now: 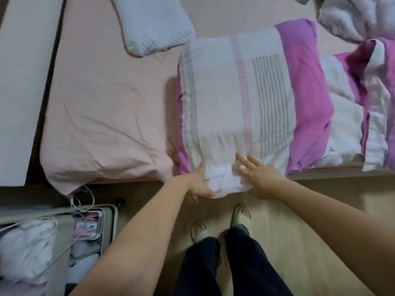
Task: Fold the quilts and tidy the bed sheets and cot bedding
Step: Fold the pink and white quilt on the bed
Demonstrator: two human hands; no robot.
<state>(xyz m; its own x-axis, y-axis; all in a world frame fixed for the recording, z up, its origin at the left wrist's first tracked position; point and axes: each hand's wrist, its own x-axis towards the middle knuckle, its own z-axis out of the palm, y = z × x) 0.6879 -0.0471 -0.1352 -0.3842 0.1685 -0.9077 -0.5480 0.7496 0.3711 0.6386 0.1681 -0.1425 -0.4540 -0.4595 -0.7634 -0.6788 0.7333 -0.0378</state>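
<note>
**Both hands at the near edge of a folded quilt**

A folded quilt (241,99), white with grey and pink stripes and a broad magenta band along its right side, lies on the bed (102,116) with its near end hanging just over the bed's edge. The left hand (199,184) grips that overhanging white end from the left, thumb on top and fingers curled under the fabric. The right hand (256,178) lies flat on the quilt's near edge just beside it, fingers spread and straight (holding nothing, only pressing).

To the right of the quilt, touching it, lies more bedding in the same magenta and white (363,107), loosely bunched. A pale blue-grey pillow (154,24) sits on the pink sheet beyond the quilt's far left corner, and a crumpled white cover (359,16) lies at the far right.

On the wooden floor (299,221) stand the person's feet in pale slippers (240,216). At lower left an open suitcase (53,242) holds clothes and cables.
</note>
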